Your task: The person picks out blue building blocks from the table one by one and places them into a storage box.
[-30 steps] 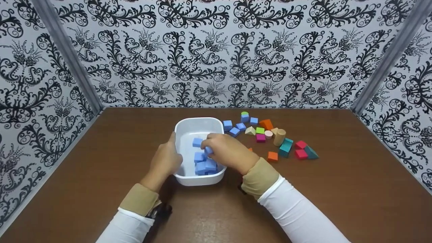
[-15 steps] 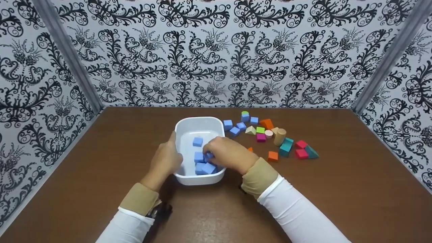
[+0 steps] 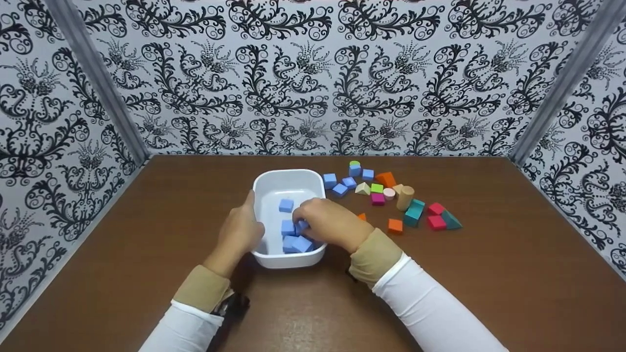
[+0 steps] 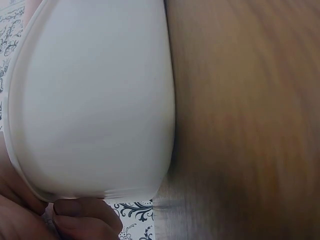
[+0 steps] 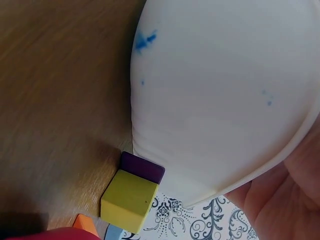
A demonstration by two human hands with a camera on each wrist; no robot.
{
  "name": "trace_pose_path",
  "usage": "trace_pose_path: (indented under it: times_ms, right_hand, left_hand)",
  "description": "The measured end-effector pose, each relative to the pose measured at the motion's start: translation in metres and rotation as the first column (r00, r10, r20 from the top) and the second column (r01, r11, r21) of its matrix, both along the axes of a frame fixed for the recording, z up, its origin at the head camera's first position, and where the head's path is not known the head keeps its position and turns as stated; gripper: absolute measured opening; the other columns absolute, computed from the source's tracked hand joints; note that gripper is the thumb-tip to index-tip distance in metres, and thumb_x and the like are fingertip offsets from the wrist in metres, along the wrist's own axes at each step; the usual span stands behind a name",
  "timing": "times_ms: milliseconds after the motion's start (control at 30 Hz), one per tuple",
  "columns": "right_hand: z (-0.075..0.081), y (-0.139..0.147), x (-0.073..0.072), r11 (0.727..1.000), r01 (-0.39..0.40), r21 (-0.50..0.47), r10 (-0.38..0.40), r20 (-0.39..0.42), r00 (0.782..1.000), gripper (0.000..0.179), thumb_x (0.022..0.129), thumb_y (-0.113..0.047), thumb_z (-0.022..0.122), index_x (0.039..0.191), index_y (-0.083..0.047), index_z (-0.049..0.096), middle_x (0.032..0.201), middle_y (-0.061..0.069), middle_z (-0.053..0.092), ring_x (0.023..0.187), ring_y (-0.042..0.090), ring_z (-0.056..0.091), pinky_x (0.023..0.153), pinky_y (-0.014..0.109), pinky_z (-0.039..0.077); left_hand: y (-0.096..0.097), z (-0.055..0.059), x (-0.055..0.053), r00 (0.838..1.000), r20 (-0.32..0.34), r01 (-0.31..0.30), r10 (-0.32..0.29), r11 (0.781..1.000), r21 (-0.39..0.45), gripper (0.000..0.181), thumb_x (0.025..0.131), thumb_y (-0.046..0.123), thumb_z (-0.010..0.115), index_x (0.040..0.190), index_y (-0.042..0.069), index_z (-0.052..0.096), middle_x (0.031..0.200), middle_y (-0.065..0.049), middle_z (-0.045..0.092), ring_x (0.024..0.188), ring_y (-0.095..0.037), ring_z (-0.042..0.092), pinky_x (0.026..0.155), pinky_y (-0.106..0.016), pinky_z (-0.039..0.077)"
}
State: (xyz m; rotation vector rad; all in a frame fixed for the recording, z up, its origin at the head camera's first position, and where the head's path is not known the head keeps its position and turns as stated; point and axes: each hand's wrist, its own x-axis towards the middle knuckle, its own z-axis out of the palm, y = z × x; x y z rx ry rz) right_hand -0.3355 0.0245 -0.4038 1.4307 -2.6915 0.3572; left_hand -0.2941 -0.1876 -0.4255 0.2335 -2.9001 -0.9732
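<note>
A white plastic tub (image 3: 288, 262) sits on the table, with several light blue blocks (image 3: 286, 205) inside, mostly toward its near right part. My left hand (image 3: 239, 232) grips the tub's left rim; in the left wrist view its curled fingers (image 4: 82, 220) show against the outer wall. My right hand (image 3: 330, 222) reaches over the right rim, fingers curled down at a blue block (image 3: 301, 226) among the others. The right fingertips are partly hidden in the head view. From the right wrist, the tub's outer wall (image 5: 220, 100) covers them, leaving part of the hand visible.
Right of the tub lie loose blocks: blue (image 3: 330, 181), green (image 3: 377, 188), magenta (image 3: 377, 199), orange (image 3: 395, 226), teal (image 3: 413, 213) and red (image 3: 436, 223). A wooden cylinder (image 3: 405, 199) stands among them. A yellow block (image 5: 127, 197) and a purple block (image 5: 142, 166) lie close by the tub's wall.
My right hand has lowered a blue block onto the others in the tub, and a block near the front right corner now lies turned. The left hand stays on the rim.
</note>
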Motion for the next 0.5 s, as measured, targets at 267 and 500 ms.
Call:
trace_pose_path:
  times_ms: [267, 500]
  right_hand:
    - [0.0021, 0.0001, 0.0013, 1.000, 0.012, 0.016, -0.012, -0.001, 1.000, 0.018, 0.093, -0.005, 0.079, 0.110, -0.005, 0.082, 0.103, 0.010, 0.077, 0.092, 0.024, 0.071, 0.091, 0.038, 0.061]
    - [0.0099, 0.0020, 0.0029, 0.999, 0.047, -0.001, -0.047, -0.009, 0.999, 0.020, 0.097, -0.017, 0.079, 0.114, -0.007, 0.082, 0.100, 0.009, 0.075, 0.088, 0.022, 0.070, 0.088, 0.037, 0.061]
  left_hand:
    - [-0.0001, 0.0003, -0.0001, 1.000, -0.001, 0.000, 0.000, 1.000, 0.002, 0.085, 0.095, -0.001, 0.058, 0.170, 0.005, 0.020, 0.158, -0.027, 0.049, 0.129, -0.042, 0.060, 0.110, -0.064, 0.047]
    - [-0.0005, 0.0001, 0.0002, 1.000, -0.005, 0.001, -0.001, 1.000, 0.003, 0.085, 0.094, -0.001, 0.059, 0.170, 0.005, 0.022, 0.157, -0.027, 0.051, 0.128, -0.042, 0.061, 0.108, -0.063, 0.048]
